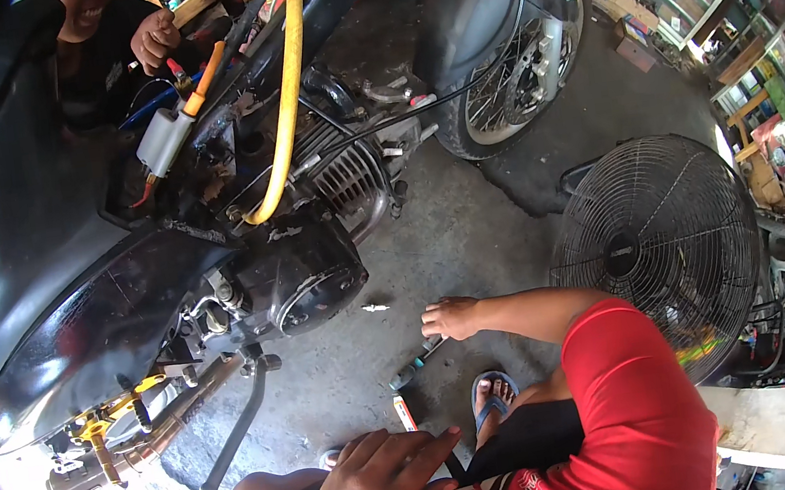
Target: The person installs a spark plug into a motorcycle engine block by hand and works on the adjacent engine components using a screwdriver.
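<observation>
My left hand (pixel 373 482) is raised close in front of me, fingers outstretched and nothing visible in it. Its palm side is hidden. My right hand (pixel 451 318) reaches down near the floor, fingers curled. Just below those fingers lies the metal end of a hand tool with a teal and dark handle (pixel 408 372). Whether they grip that end or something else is hidden. A spark plug (pixel 376 308) lies on the floor to the left of this hand. Nearer to me is a small orange and white box (pixel 404 414).
A motorcycle with its engine (pixel 316 264) exposed fills the left, a yellow hose (pixel 288 111) running to it. Another person's hand (pixel 154 41) is beyond it. A black floor fan (pixel 653 252) stands at right; a spoked wheel (pixel 511 93) is at the back.
</observation>
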Available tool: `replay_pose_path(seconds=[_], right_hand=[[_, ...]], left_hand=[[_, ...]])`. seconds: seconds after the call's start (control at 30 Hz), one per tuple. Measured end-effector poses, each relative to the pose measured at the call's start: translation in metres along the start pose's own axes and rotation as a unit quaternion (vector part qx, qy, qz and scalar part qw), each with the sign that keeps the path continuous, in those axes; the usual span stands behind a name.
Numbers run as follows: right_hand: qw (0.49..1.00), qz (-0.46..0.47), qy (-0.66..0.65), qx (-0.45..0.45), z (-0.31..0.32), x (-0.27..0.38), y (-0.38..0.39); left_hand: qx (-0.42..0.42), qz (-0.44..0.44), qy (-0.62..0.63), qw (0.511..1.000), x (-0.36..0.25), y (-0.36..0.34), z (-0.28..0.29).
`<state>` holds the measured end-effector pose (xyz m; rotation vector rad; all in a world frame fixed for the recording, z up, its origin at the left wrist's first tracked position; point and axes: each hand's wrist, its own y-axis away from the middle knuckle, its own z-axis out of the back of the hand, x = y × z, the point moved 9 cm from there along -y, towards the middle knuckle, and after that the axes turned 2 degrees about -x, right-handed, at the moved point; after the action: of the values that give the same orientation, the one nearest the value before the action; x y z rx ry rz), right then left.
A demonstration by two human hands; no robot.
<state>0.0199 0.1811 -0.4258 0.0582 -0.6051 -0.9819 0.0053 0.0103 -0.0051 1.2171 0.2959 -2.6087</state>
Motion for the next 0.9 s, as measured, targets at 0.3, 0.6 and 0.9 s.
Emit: replay_pose_path(seconds=[0.3,0.6,0.9], right_hand=[[0.663,-0.1,-0.614,-0.418,0.211,-0.111,0.06],[0.581,-0.022,-0.485,-0.653,0.278,-0.109,0.087],[0.597,0.017,-0.494,-0.632,0.307,-0.09,0.079]], left_hand=[[0.003,0.039,0.016,0.999,0.007,0.009,0.0],[0.035,0.028,0.023,0.999,0.007,0.004,-0.004],[0.068,0.033,0.006,0.997,0.01,0.01,-0.01]])
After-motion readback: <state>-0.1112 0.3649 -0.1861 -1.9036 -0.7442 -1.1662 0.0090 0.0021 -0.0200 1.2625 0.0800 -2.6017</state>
